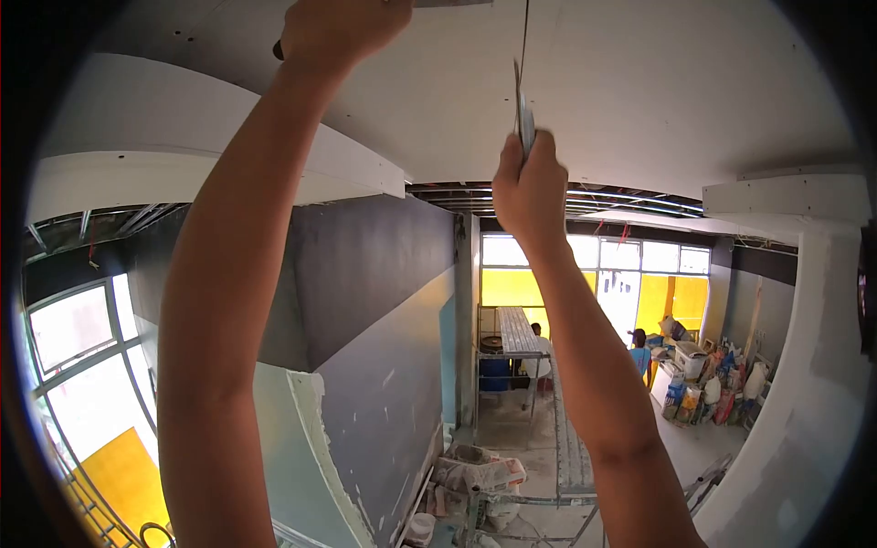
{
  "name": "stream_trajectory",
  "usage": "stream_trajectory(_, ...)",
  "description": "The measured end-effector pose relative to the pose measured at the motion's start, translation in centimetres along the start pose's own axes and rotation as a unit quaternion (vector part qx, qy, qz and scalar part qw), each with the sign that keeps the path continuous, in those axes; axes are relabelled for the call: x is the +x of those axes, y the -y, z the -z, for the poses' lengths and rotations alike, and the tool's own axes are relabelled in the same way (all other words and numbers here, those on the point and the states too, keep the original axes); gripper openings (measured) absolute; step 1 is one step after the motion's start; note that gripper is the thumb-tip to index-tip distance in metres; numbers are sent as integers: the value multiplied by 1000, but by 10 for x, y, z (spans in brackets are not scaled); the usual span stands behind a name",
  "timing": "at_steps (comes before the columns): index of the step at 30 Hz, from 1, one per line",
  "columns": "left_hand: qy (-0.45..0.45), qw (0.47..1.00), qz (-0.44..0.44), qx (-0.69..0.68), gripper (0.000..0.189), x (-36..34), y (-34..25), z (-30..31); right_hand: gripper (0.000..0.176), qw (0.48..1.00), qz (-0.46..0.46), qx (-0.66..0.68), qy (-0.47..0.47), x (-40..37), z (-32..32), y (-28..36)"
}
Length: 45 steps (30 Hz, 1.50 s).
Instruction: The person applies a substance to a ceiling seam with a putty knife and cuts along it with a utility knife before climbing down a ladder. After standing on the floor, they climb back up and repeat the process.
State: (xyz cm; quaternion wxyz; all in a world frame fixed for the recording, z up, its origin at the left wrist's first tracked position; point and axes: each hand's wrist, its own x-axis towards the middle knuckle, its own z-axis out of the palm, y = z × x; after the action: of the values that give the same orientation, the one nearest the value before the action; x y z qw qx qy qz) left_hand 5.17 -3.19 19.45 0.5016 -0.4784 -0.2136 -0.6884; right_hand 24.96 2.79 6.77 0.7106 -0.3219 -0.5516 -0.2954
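Observation:
Raised high against the ceiling, my left hand [343,27] is closed around a tool partly cut off by the top edge. Its dark rounded handle end [279,49] shows on one side of the fist and a flat grey blade [455,3] on the other. My right hand [532,187] grips a putty knife [524,114], thumb along one side. Its thin blade is seen nearly edge-on and points up at a dark narrow joint [526,36] in the pale ceiling board [639,91].
Below stand metal scaffold planks [519,331] and a frame with messy buckets [421,528]. A person [541,352] is beside the planks; another person in blue [639,354] is near piled bags and containers [708,384]. A grey wall [384,365] rises on the left, a white column [776,393] on the right.

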Motion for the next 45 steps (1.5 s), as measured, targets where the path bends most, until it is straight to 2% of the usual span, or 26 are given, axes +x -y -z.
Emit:
stream_trajectory(2,12,1000,11,-10,41,-3,-6,7,23,997,66,29,-37,18,7,24)
stream_trajectory(3,20,999,19,-19,40,-3,-9,11,23,997,67,30,-37,26,9,33)
stream_trajectory(5,21,999,31,-30,40,-1,-8,10,24,985,149,41,-73,40,13,49)
stream_trajectory(9,50,997,52,-25,38,1,-10,13,25,980,179,57,-66,56,16,70)
stream_trajectory(12,13,998,16,-53,38,1,-6,10,26,978,193,42,-69,64,16,79)
stream_trajectory(17,15,1000,15,-22,37,1,-4,7,24,978,197,33,-61,69,14,78)
stream_trajectory(19,6,1000,8,-1,36,-1,-4,4,24,982,180,21,-53,69,12,74)
stream_trajectory(21,6,999,23,-40,36,0,-7,7,24,986,162,7,-46,69,10,67)
stream_trajectory(24,18,999,30,-27,36,0,-7,4,25,990,136,-9,-36,61,-8,35)
stream_trajectory(26,20,999,22,-25,37,0,-7,5,24,996,59,-59,10,49,-14,10)
stream_trajectory(28,12,1000,12,-27,38,4,-10,8,23,997,45,-55,13,13,-8,-22)
stream_trajectory(31,49,999,21,8,40,2,-9,15,22,996,-68,-30,55,-56,26,-26)
stream_trajectory(32,28,999,36,-12,40,-4,-15,19,23,991,-107,-28,73,-78,38,-32)
stream_trajectory(34,-2,1000,2,-29,38,-6,-20,22,25,998,-12,-14,61,-123,55,-55)
stream_trajectory(35,-20,999,-19,-46,38,-12,-25,21,26,995,-18,-15,96,-142,72,-56)
stream_trajectory(38,-83,986,-74,-126,36,-47,-51,20,24,982,-38,31,185,-193,134,-48)
stream_trajectory(39,-99,979,-76,-163,35,-68,-64,20,24,982,-80,-1,173,-215,151,-55)
stream_trajectory(41,-98,960,-58,-255,34,-132,-93,20,23,977,-38,13,209,-260,191,-65)
stream_trajectory(42,-68,948,-38,-310,33,-178,-112,20,23,977,-77,-19,199,-285,219,-67)
stream_trajectory(44,44,900,14,-434,32,-294,-159,30,22,910,-218,-35,350,-343,278,-70)
stream_trajectory(45,124,860,44,-492,31,-360,-187,41,23,893,-271,-53,356,-380,304,-76)
